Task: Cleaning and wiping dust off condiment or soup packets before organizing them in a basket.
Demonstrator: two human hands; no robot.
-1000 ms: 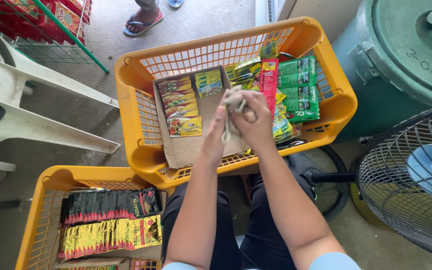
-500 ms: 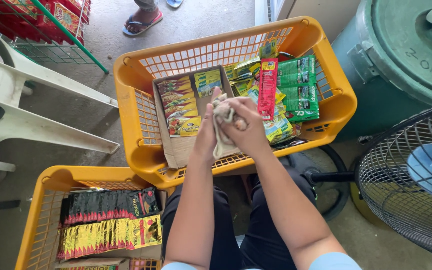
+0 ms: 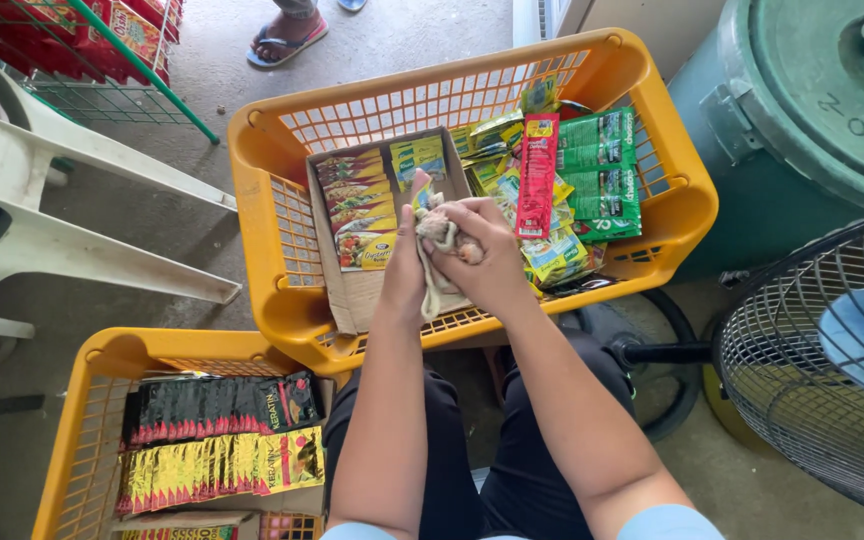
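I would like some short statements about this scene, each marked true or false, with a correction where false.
1. Both hands, left hand and right hand, hold a crumpled cloth. True.
2. The hands are over a blue basket. False: the upper basket is yellow.
3. Green sachets lie in the upper basket's right part. True.
4. The lower basket holds only fruit. False: it holds black and gold sachet strips.

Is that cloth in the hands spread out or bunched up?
Bunched up: the cloth sits wadded between the left hand and right hand, one end hanging down.
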